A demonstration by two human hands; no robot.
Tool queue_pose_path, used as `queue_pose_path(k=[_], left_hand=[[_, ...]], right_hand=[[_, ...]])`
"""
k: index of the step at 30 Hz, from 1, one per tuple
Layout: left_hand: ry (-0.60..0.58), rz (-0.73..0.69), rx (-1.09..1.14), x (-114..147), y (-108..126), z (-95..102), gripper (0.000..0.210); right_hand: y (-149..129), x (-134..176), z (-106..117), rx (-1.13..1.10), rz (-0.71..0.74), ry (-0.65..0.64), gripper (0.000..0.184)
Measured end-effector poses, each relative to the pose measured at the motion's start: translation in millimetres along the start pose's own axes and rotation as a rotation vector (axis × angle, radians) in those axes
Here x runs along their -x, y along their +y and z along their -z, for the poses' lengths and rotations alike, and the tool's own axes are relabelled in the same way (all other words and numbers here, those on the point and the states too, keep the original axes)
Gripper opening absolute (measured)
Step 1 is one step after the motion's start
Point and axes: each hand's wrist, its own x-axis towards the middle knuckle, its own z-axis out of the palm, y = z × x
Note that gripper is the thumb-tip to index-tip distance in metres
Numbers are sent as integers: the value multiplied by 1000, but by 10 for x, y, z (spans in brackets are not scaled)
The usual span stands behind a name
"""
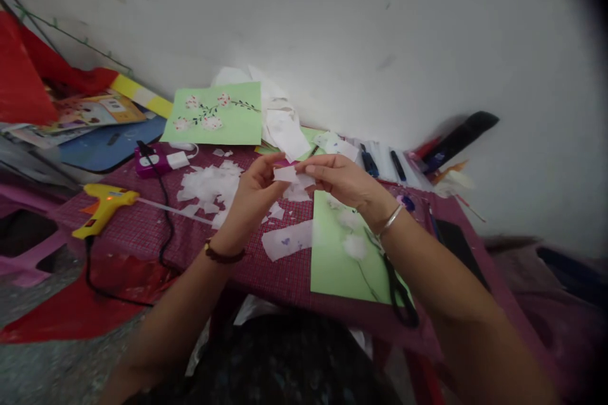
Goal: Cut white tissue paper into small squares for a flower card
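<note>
Between my two hands, above the middle of the table, is a small piece of white paper. My left hand pinches its left side between thumb and fingers. At its right edge, the thumb and fingertips of my right hand close on it too. Under and left of my hands lies a pile of torn white paper scraps. A longer white paper strip rests just below them. To the right is a green sheet with white paper flowers and a drawn stem, partly under my right forearm.
A yellow glue gun with a glowing light lies at left, its cord near a purple power strip. Black-handled scissors rest on the green sheet. Behind stands a green flower picture; pens lie at the right back.
</note>
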Motion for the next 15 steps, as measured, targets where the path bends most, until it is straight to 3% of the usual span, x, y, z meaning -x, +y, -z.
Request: queue_pose_path(k=[3, 6, 10, 15], left_hand=[[92, 81, 110, 69, -25, -173, 15], [150, 68, 150, 121, -37, -250, 10], [207, 30, 152, 174, -33, -236, 11], [184, 66, 120, 243, -46, -153, 18]], right_hand=[[25, 126, -23, -52, 14, 47, 22], [99, 223, -70, -188, 37, 167, 37], [256, 280, -166, -280, -5, 168, 21], [332, 229, -296, -286, -74, 219, 18]])
